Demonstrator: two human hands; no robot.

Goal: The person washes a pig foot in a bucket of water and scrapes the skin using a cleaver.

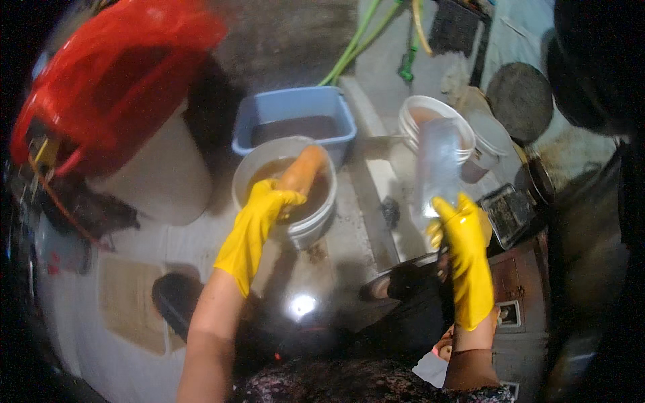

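My left hand [269, 204], in a yellow rubber glove, grips an elongated orange-brown piece [305, 169] by its near end. Its exact kind cannot be told. The piece is tilted over a white plastic bucket [244, 174] that holds brownish liquid. On the right, my right hand [461, 226], gloved in yellow too, is closed around the dark handle of a broad-bladed knife [437, 161]. Motion blurs the blade, which points away from me and covers part of a second white bucket [466, 128] with orange-brown contents. My fingers hide most of the handle.
Behind the near bucket stands a blue plastic tub [292, 103] with dark liquid. Red plastic [126, 75] covers the top of a large pale bin [161, 181]. Green hoses [358, 45] run across the back. A raised concrete ledge [370, 201] lies between the buckets.
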